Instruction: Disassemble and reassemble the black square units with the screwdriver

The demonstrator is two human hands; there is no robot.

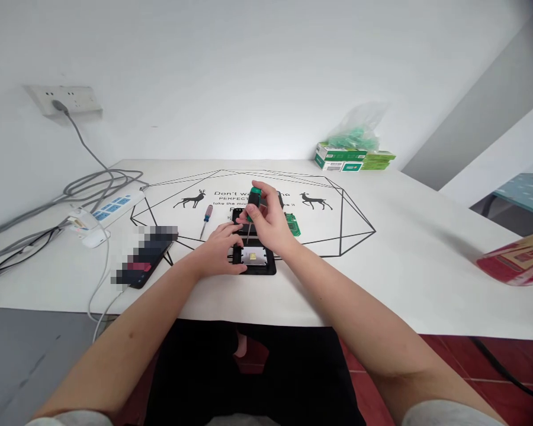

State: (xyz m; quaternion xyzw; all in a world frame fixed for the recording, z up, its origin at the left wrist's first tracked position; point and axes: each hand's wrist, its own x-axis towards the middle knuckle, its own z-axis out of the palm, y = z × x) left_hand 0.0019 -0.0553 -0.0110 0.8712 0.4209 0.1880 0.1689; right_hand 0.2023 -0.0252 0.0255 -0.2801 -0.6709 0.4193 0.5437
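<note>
Above the black casing (269,270) on the worktop (404,266), our right hand (272,225) has fingers closed around a green-black screwdriver (254,199); our left hand (218,251), fingers half open, holds the casing's left edge.

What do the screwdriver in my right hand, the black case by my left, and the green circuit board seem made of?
Screwdriver: handle probably smooth plastic, moulded in green and black; the thin, greyish shaft looks like metal.
Black case: likely matte plastic, given its even, dull surface; painted metal is possible.
Green circuit board: probably coated laminate, judging by its green face with pale markings.
</note>
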